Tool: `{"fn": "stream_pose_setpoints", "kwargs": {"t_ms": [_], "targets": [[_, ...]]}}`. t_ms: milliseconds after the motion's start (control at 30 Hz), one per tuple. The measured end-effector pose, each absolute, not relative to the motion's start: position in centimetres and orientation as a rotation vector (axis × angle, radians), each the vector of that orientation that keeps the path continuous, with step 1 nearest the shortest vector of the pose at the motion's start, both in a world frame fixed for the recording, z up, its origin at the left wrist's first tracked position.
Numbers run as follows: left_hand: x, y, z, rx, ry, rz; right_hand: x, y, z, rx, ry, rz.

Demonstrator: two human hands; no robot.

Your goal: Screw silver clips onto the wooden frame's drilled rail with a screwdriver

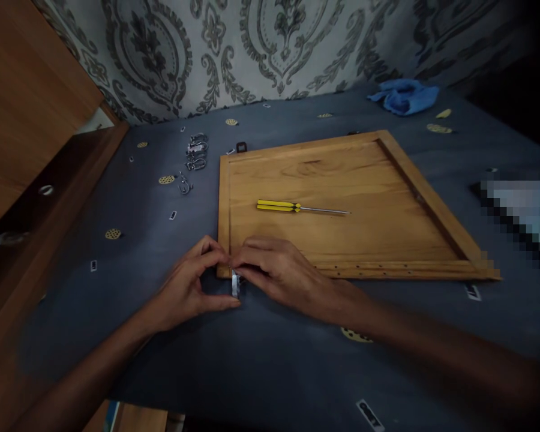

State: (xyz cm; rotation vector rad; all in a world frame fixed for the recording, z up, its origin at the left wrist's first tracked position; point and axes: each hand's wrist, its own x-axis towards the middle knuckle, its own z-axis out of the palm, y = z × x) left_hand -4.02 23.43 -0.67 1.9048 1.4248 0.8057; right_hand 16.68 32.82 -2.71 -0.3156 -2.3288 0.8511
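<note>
A small shiny metal strip (236, 285) stands at the near left corner of the framed wooden panel (261, 174). My left hand (189, 285) spans it, thumb at the lower end and index finger near the upper end. From the right, my right hand (279, 273) has its fingertips closed at the strip's top, against the panel's frame; they partly hide where metal meets wood. A screwdriver (279, 206) with a yellow and black handle lies on the panel beyond my hands. Several small dark holes run along the panel's near edge.
Several metal hooks (197, 153) lie grouped on the dark blue patterned cloth (162, 360), with a single hook (184, 184) nearer. A blue rag (404, 97) is at the back right. Wooden furniture (40, 120) borders the left; a blurred-out device (522, 210) sits at the right.
</note>
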Motion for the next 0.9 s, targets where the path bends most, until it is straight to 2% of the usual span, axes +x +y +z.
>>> {"fn": "stream_pose_setpoints", "kwargs": {"t_ms": [500,633,700,767,900], "targets": [[-4.3,23.5,-1.0,1.884,1.428,0.799,17.7,33.5,-1.5,-0.387,-2.379,0.748],[-4.3,23.5,-0.9,1.858,1.434,0.796,20.4,36.1,0.1,-0.611,-2.369,0.606],[-4.3,23.5,-0.8,1.857,1.434,0.800,21.7,37.6,0.6,-0.971,-2.481,0.285],[-4.3,23.5,-0.8,1.857,1.435,0.797,22.5,38.6,0.8,-1.188,-2.613,0.145],[-4.3,23.5,-0.9,1.861,1.428,0.800,22.6,39.0,0.5,-1.255,-2.705,0.148]]}}
